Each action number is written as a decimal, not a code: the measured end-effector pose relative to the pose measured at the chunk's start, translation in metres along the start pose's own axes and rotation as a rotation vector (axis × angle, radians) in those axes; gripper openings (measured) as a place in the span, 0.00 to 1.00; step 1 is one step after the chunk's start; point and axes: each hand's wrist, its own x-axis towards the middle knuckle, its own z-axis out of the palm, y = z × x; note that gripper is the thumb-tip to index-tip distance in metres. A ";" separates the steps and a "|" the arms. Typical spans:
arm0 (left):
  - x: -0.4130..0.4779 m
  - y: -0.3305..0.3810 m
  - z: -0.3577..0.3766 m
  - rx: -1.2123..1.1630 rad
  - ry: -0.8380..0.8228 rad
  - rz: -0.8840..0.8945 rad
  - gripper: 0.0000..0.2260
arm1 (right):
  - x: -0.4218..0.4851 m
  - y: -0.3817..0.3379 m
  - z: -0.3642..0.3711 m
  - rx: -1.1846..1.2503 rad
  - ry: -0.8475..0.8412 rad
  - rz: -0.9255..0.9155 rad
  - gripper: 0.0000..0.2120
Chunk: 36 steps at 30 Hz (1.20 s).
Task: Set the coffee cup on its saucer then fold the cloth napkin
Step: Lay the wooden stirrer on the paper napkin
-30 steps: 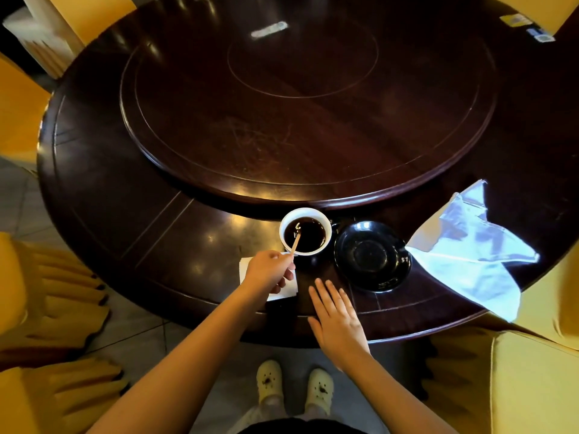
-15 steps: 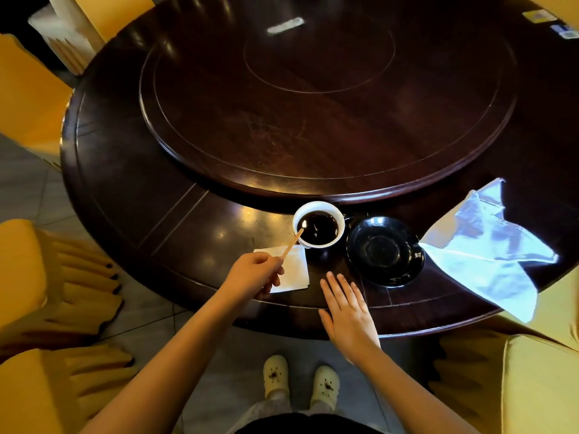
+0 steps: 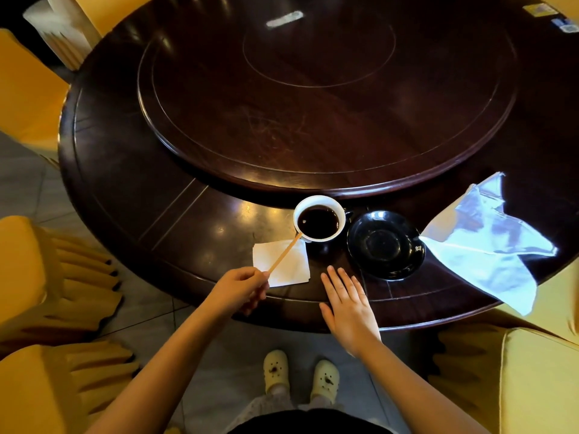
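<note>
A: Since a second ago the stick point(image 3: 284, 252) has come out of the coffee. It now slants over the paper square point(image 3: 282, 264), its far tip at the near rim of the cup point(image 3: 319, 219).

B: Which hand has it?

A: Left hand point(image 3: 239, 289), closed on the near end of the stick, hovering at the table point(image 3: 125, 170) edge. The right hand point(image 3: 347, 303) has kept its place: fingers straight and together, palm down on the wood, gripping nothing.

B: Cup position?

A: Upright on the table, full of dark coffee, not on the saucer point(image 3: 386, 244). The saucer sits just to its right, black, nothing on it. Cannot tell whether the two touch; the handle points that way.

B: Napkin?

A: Cloth napkin point(image 3: 488, 242) lies rumpled and unfolded, right of the saucer, one corner just beside the saucer's rim, another hanging past the table edge. Nearer side, yellow chairs point(image 3: 539, 380) stand left and right.
</note>
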 end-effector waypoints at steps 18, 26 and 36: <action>0.011 -0.082 0.068 -0.170 0.401 -0.026 0.12 | 0.001 -0.001 0.003 -0.046 0.026 -0.017 0.27; 0.021 -0.077 0.073 -0.160 0.270 -0.140 0.15 | 0.001 0.000 0.006 -0.065 0.010 -0.023 0.27; 0.037 -0.069 0.058 0.290 0.167 -0.117 0.19 | 0.002 0.002 0.007 -0.051 0.026 -0.035 0.27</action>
